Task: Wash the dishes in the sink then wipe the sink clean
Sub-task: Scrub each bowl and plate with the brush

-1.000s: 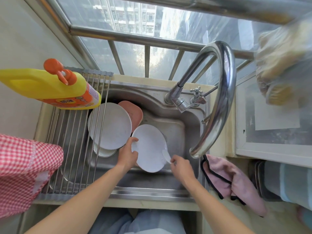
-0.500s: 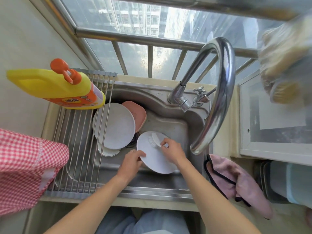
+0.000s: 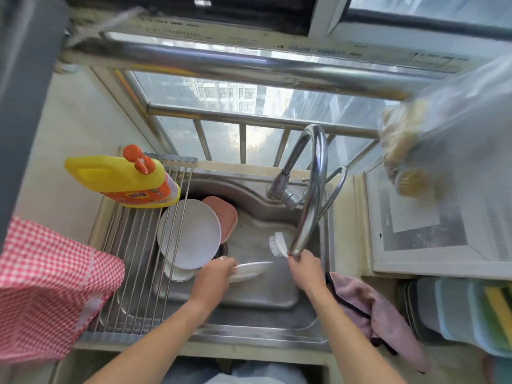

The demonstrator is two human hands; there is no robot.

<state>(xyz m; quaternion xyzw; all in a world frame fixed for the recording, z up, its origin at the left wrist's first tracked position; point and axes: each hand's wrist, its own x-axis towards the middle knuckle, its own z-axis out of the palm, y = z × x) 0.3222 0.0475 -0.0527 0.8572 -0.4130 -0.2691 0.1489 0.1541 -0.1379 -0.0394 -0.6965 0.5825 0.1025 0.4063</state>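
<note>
Plate (image 3: 250, 270), white, now turned nearly edge-on over the sink (image 3: 257, 297), gripped by the left hand (image 3: 213, 275) with fingers curled round its near rim. Half a second ago the brush (image 3: 278, 244) scrubbed its face; now the right hand (image 3: 303, 268) pinches the handle, bristles lifted clear beyond the fingertips, beside the faucet (image 3: 311, 206).

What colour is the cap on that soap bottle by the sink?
Orange, on a yellow bottle, seen in the head view, the only one.
</note>
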